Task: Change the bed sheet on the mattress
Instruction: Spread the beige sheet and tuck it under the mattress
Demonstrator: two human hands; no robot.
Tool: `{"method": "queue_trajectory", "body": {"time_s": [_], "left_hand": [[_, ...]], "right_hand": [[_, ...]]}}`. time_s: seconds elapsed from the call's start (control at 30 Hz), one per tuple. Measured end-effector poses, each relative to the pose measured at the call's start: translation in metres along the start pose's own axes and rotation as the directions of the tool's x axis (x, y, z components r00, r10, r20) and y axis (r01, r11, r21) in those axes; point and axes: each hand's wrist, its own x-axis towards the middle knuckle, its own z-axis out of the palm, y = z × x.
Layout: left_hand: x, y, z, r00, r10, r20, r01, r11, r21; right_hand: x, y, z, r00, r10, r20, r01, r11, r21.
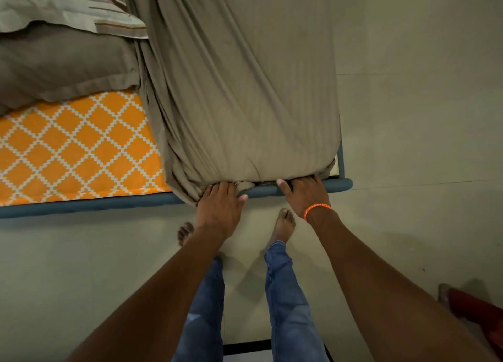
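While both hands are curling their fingers under the end of the grey-brown fitted bed sheet [239,89], the left hand [219,207] and right hand [307,195] are gripping its bunched hem. Its long axis is running straight away from them over the mattress, above the blue tubular bed frame [109,202], with the right hand nearer the corner.

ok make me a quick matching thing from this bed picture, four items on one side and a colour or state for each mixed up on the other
Things
1. bed sheet
2. mattress cover
3. bed frame rail
4. wrist band

Colours or states
A. orange with a white lattice pattern
B. plain orange cord around the right wrist
C. grey-brown, wrinkled, with its edge at the left hand and right hand
D. blue, running along the foot of the bed

Pairs: 1-C, 2-A, 3-D, 4-B
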Motion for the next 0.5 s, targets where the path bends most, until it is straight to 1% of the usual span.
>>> {"method": "queue_trajectory", "body": {"time_s": [0.07,0.1,0.13,0.17,0.2,0.23,0.27,0.33,0.37,0.4,0.43,0.47,0.5], "left_hand": [[0.005,0.008,-0.008,0.997,-0.031,0.068,0.028,0.999,0.038],[0.004,0.015,-0.013,0.995,-0.059,0.08,0.053,0.996,0.071],[0.001,0.026,-0.019,0.995,-0.074,0.061,0.068,0.993,0.096],[-0.005,0.036,-0.022,0.996,-0.084,0.04,0.08,0.992,0.099],[-0.014,0.048,-0.024,0.995,-0.097,0.028,0.095,0.994,0.062],[-0.025,0.061,-0.02,0.996,-0.09,0.021,0.09,0.996,0.015],[-0.036,0.07,-0.012,0.997,-0.072,-0.008,0.072,0.997,-0.034],[-0.055,0.076,0.004,0.995,-0.08,0.054,0.088,0.982,-0.169],[-0.061,0.071,0.012,0.99,-0.103,0.091,0.119,0.974,-0.191],[-0.065,0.063,0.017,0.989,-0.136,0.066,0.146,0.972,-0.183],[-0.065,0.052,0.019,0.982,-0.187,0.008,0.185,0.966,-0.178],[-0.062,0.039,0.017,0.968,-0.239,-0.081,0.222,0.958,-0.182],[-0.056,0.027,0.015,0.944,-0.288,-0.164,0.256,0.948,-0.19]], "right_hand": [[0.009,0.003,-0.005,0.992,-0.027,0.124,0.035,0.997,-0.062],[0.011,0.004,-0.006,0.988,-0.016,0.152,0.029,0.996,-0.084],[0.01,0.004,-0.003,0.989,0.005,0.146,0.011,0.994,-0.108],[0.005,-0.003,-0.001,0.996,0.027,0.087,-0.016,0.992,-0.125],[-0.004,-0.011,0.004,0.999,0.046,-0.004,-0.046,0.994,-0.101],[-0.015,-0.021,0.008,0.996,0.062,-0.069,-0.064,0.997,-0.038],[-0.028,-0.036,0.009,0.994,0.046,-0.103,-0.041,0.998,0.047],[-0.052,-0.071,0.016,0.989,0.002,-0.145,0.028,0.979,0.203],[-0.062,-0.089,0.015,0.99,-0.011,-0.143,0.057,0.944,0.326],[-0.067,-0.103,0.014,0.994,-0.015,-0.107,0.063,0.886,0.46],[-0.07,-0.114,0.017,0.997,-0.034,-0.073,0.07,0.82,0.568],[-0.068,-0.12,0.019,0.995,-0.064,-0.07,0.094,0.793,0.603],[-0.064,-0.122,0.019,0.989,-0.093,-0.116,0.143,0.815,0.562]]}}
